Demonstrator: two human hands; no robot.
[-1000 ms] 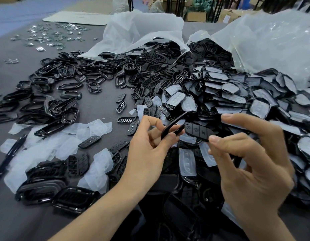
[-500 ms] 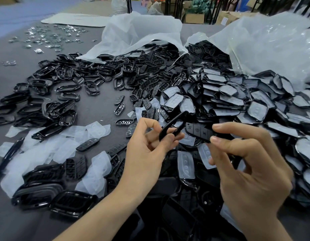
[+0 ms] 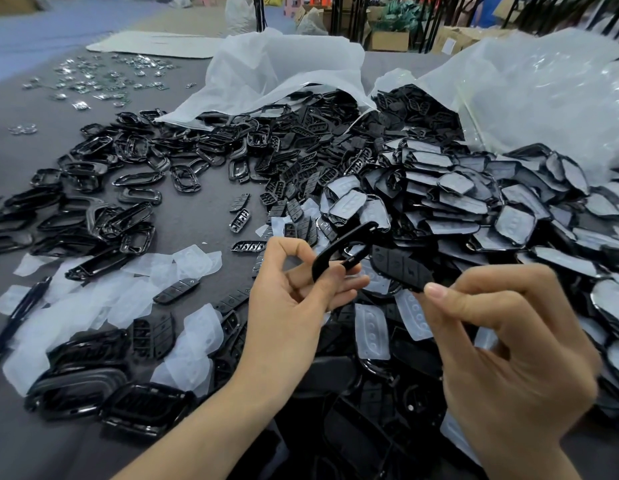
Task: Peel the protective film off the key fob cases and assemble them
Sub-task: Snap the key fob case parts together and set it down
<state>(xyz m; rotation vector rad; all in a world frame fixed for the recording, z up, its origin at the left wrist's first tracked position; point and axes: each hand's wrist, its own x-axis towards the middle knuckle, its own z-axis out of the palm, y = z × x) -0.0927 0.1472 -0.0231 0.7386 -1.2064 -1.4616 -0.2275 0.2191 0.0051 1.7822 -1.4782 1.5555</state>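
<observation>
A grey surface carries everything. At its far middle lies a crumpled white plastic bag, and to the right a clear plastic bag. Small shiny pieces are scattered far left, near a flat pale sheet. Cardboard boxes stand beyond. A black pen lies near left.

Bright even light, glossy glare on plastic, edges bowed, slightly soft

no legible writing in view
the button pad at 6 o'clock bears small moulded icons, too faint to read; the frame beside it shows no mark. at 1 o'clock a white label on a cardboard box is blurred beyond reading.
</observation>
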